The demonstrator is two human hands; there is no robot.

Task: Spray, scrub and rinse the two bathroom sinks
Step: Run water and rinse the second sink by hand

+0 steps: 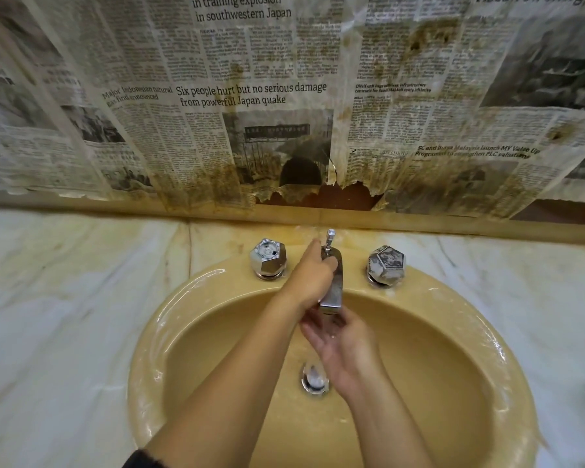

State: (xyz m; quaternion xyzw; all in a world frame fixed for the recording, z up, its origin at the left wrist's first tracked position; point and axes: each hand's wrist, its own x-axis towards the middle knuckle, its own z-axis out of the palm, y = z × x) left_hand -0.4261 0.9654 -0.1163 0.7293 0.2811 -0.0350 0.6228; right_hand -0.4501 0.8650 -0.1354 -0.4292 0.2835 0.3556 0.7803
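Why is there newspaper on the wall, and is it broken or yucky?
Yes. The newspaper covering the wall behind the sink is stained brown and torn along its bottom edge above the tap, baring dark wall. The right knob looks crusty; the left knob is shiny.

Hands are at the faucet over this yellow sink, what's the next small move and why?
Probably turn a knob to start water. The left hand grips the spout, the right hand is cupped under its outlet, soapy residue rims the sink, and no stream is visible. The left knob is nearest.
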